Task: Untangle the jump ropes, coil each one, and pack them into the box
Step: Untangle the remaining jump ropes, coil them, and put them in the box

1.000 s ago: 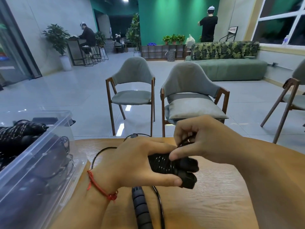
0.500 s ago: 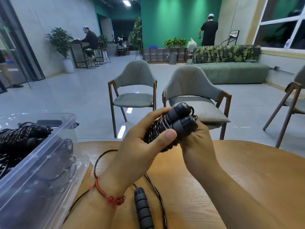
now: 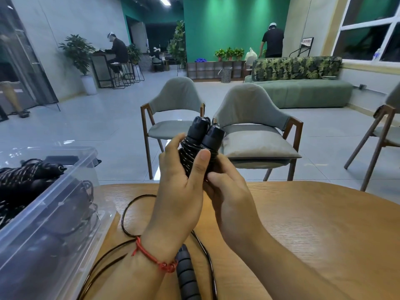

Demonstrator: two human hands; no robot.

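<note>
Head view: both hands hold one coiled jump rope [image 3: 200,141] upright above the worktop [image 3: 313,234] — left hand [image 3: 179,187] wrapped round its cord-bound handles, right hand [image 3: 229,195] curled under the base. Clear plastic box [image 3: 65,224] sits leftward, nearer the left hand, holding bundled ropes [image 3: 17,178] — a loose rope [image 3: 186,276] lies uncoiled below.

Green back wall [image 3: 233,29], grey tile floor [image 3: 97,126], 2 grey chairs [image 3: 177,98] nr wood table [image 3: 324,224], green sofa [image 3: 303,92] by window [image 3: 368,29], rt.
</note>
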